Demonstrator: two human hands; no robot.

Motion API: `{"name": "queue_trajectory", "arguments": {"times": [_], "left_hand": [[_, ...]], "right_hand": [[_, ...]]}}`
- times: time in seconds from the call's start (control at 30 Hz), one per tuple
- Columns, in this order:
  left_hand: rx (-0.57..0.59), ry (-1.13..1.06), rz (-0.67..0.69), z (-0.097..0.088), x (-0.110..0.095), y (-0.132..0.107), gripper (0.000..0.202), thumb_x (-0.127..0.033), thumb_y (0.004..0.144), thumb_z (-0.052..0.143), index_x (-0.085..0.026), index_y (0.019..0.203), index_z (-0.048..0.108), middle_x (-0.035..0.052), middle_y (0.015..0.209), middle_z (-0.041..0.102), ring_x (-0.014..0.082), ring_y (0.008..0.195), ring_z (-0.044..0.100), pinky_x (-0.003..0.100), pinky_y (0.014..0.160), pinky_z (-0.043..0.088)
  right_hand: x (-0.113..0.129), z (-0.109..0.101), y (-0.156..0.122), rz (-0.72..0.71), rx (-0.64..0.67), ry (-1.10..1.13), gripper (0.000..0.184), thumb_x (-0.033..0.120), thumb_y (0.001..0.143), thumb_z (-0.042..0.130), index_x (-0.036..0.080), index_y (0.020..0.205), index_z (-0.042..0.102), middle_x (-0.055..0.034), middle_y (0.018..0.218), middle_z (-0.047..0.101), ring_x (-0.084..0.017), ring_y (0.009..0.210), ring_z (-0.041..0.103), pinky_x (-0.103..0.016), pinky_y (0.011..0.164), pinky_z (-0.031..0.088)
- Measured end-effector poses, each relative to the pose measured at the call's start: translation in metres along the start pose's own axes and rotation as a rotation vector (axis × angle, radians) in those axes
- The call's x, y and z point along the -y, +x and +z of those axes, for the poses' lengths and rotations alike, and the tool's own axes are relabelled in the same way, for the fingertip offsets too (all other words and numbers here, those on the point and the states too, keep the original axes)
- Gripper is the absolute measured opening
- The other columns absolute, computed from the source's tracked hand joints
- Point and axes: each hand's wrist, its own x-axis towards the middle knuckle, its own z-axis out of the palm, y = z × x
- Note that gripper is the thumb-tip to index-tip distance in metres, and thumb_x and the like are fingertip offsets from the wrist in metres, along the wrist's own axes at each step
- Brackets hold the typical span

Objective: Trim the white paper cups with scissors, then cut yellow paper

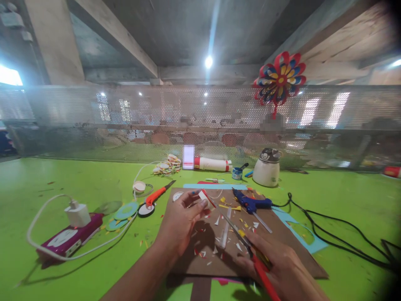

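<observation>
My left hand (pixel 186 215) is raised over the brown board (pixel 184 261), its fingers pinching a small white piece with a red edge (pixel 207 200). My right hand (pixel 278 259), lower and to the right, is closed around a pair of scissors with red handles (pixel 261 274). The scissor blades (pixel 233 228) point up and left, their tips close to the white and red piece; whether they touch it I cannot tell. Something yellow and dark, too unclear to name, shows beside the right-hand fingers. White, red and yellow scraps and a clear glue stick (pixel 225 228) lie on the board beneath.
A blue glue gun (pixel 250 201) rests on the board, its black cord trailing right. Left are an orange cutter knife (pixel 156 194), light-blue discs (pixel 125 210) and a purple power strip (pixel 67 240). Behind stand a phone (pixel 188 156), a blue jar (pixel 237 173) and a white bottle (pixel 266 171).
</observation>
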Motion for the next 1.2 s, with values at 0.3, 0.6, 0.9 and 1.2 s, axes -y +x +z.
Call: {"name": "queue_trajectory", "arguments": {"times": [0.3, 0.6, 0.9, 1.2], "left_hand": [[0.008, -0.030, -0.035, 0.005, -0.008, -0.003, 0.025, -0.021, 0.071, 0.073, -0.017, 0.094, 0.064, 0.0081, 0.094, 0.068, 0.0191, 0.085, 0.064, 0.035, 0.083, 0.049], [0.027, -0.073, -0.071, 0.001, -0.012, -0.001, 0.019, -0.021, 0.073, 0.071, -0.017, 0.090, 0.065, 0.0065, 0.096, 0.070, 0.0171, 0.078, 0.066, 0.034, 0.078, 0.051], [0.117, -0.146, -0.148, 0.000, -0.017, -0.003, 0.013, -0.021, 0.078, 0.067, -0.012, 0.087, 0.067, 0.0085, 0.088, 0.068, 0.0177, 0.077, 0.066, 0.037, 0.079, 0.055], [0.131, -0.080, -0.080, -0.001, -0.014, -0.001, 0.013, -0.020, 0.078, 0.067, -0.011, 0.087, 0.069, 0.0086, 0.092, 0.066, 0.0150, 0.079, 0.062, 0.036, 0.083, 0.053]], "right_hand": [[0.000, 0.001, 0.003, -0.091, -0.153, -0.025, 0.023, 0.042, 0.082, 0.059, 0.025, 0.094, 0.069, -0.0022, 0.082, 0.074, -0.018, 0.069, 0.069, -0.025, 0.060, 0.053], [-0.004, 0.002, 0.003, -0.158, -0.177, -0.060, 0.022, 0.038, 0.082, 0.060, 0.024, 0.096, 0.069, -0.0049, 0.086, 0.073, -0.019, 0.073, 0.069, -0.025, 0.062, 0.054], [-0.010, 0.005, 0.003, -0.205, -0.219, -0.058, 0.021, 0.039, 0.079, 0.061, 0.024, 0.091, 0.070, -0.0031, 0.076, 0.072, -0.018, 0.065, 0.068, -0.023, 0.056, 0.053], [-0.007, 0.002, 0.002, -0.079, -0.120, -0.067, 0.025, 0.043, 0.082, 0.059, 0.024, 0.094, 0.069, -0.0064, 0.089, 0.070, -0.021, 0.077, 0.067, -0.029, 0.064, 0.054]]}}
